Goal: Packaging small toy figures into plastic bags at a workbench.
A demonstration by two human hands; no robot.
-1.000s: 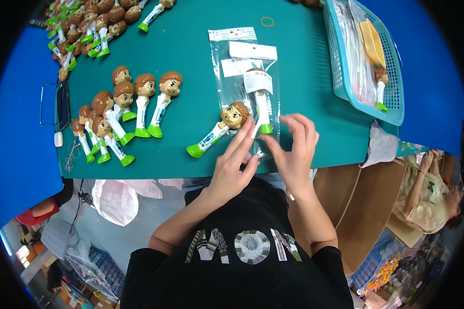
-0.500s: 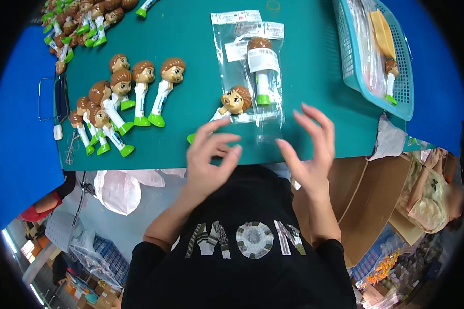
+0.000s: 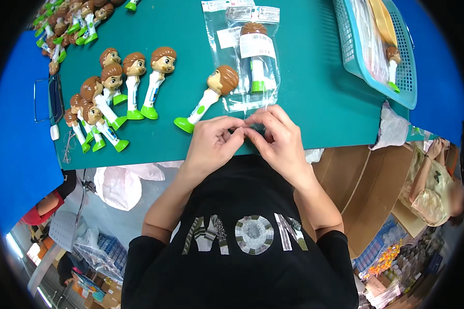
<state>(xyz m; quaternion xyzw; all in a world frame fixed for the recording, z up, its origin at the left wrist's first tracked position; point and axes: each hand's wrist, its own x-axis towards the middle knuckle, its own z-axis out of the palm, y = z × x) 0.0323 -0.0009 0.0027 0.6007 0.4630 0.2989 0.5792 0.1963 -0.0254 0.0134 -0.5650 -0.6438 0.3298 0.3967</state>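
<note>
Both my hands meet at the lower end of a clear plastic bag (image 3: 267, 98), in which a figurine (image 3: 258, 67) with brown hair, a white body and a green foot lies beneath a white label. The fingers of my left hand (image 3: 215, 144) pinch together at the bag's lower edge. Against them, my right hand (image 3: 278, 141) closes its thumb and fingers on the same edge. A second clear bag (image 3: 215, 56) lies partly under the first. Just beyond my left hand rests a loose figurine (image 3: 206, 103), its green foot nearly touching the knuckles.
Several more figurines (image 3: 134, 85) lie to the left, and a larger heap (image 3: 72, 23) fills the far left. At the right stands a blue basket (image 3: 351, 56) holding clear bags, a yellow scoop-like piece and one figurine. A whitish cloth (image 3: 392, 126) hangs at the table's edge.
My hands have come together from apart and taken hold of the bag's lower end. The loose figurine's head has shifted up and left, and it now lies turned differently.
</note>
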